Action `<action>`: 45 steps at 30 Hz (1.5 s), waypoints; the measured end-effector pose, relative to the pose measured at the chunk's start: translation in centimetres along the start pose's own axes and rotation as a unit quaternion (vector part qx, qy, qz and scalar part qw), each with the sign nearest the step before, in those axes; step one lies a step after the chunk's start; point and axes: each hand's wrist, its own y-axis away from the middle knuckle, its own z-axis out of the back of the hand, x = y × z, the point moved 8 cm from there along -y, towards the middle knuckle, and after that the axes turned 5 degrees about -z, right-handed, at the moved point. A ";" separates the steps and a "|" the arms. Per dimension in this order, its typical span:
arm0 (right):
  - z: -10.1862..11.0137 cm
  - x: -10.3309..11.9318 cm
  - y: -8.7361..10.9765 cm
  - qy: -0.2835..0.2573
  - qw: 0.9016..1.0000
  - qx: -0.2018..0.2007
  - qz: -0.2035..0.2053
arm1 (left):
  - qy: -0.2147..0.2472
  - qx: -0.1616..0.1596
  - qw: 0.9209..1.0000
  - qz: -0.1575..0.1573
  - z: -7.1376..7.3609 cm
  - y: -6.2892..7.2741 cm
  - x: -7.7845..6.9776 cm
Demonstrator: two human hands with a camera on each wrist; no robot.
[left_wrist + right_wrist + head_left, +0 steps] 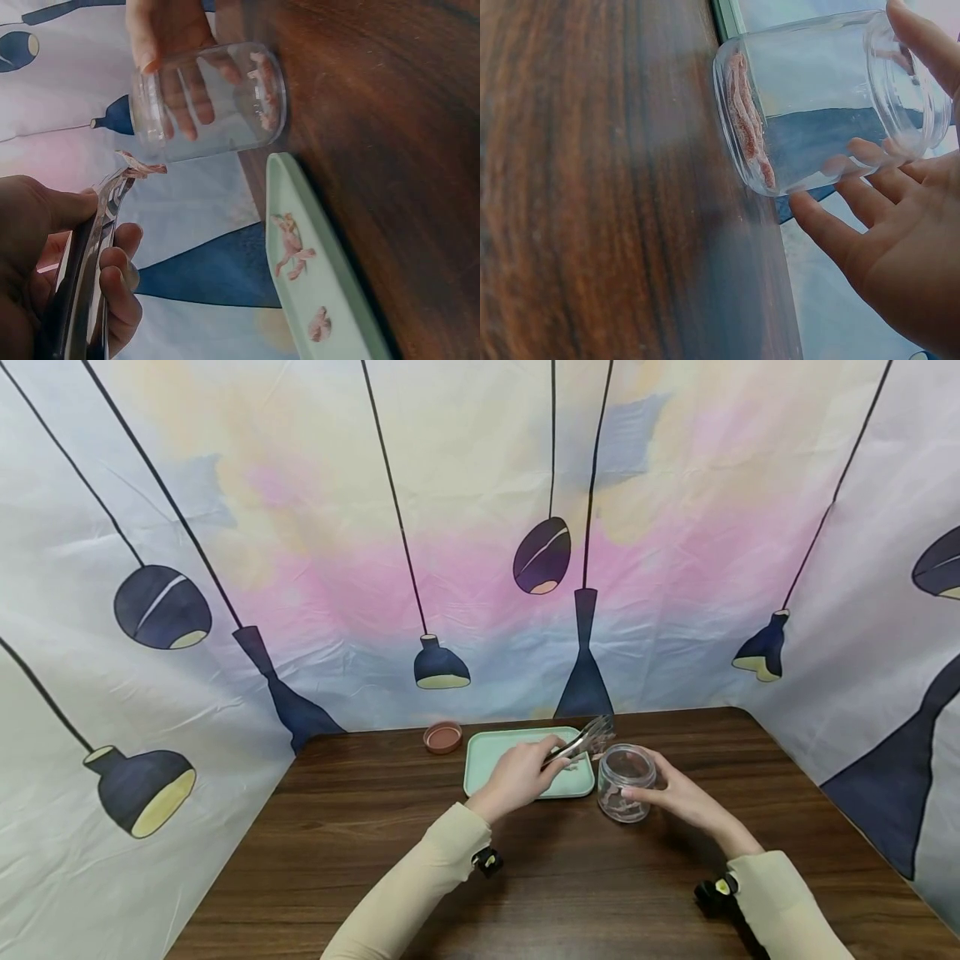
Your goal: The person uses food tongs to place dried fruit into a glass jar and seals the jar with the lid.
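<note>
My left hand (517, 777) grips metal tongs (84, 277), their tips pointing toward the jar. A twisted pinkish strip (137, 166) is pinched in the tips, just outside the jar's mouth. With thumb and fingers spread around its side, my right hand (686, 797) holds the clear jar (624, 789) upright. Several similar pink pieces (750, 124) lie on the jar's bottom. Beside the jar is a pale green tray (483, 760), partly covered by my left hand in the head view. More pink pieces (291, 244) rest on it, seen in the left wrist view.
A round reddish-brown lid (442, 737) lies at the back of the dark wood table (555, 893), left of the tray. A fabric backdrop (480, 593) printed with hanging lamps rises behind the table's back edge.
</note>
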 end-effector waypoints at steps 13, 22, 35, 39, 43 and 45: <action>0.2 0.1 0.1 -0.001 1.000 0.002 -0.005 | -0.003 0.011 1.000 0.004 -0.7 0.8 0.3; 0.1 0.2 0.1 0.001 1.000 0.006 0.000 | -0.003 0.006 1.000 -0.002 -0.6 0.7 0.2; 0.0 0.2 0.1 0.001 1.000 0.005 -0.001 | -0.003 -0.001 1.000 -0.011 -0.2 -0.1 -0.3; 0.0 -0.1 0.0 0.002 1.000 0.004 -0.011 | -0.007 -0.006 1.000 -0.014 -0.1 -0.4 -0.6; 0.0 -0.2 0.0 0.000 1.000 0.004 -0.012 | -0.017 -0.010 1.000 -0.019 0.1 -0.7 -1.0; 0.0 -0.2 -0.1 -0.001 1.000 0.005 -0.012 | -0.021 -0.011 0.999 -0.021 0.2 -0.8 -1.2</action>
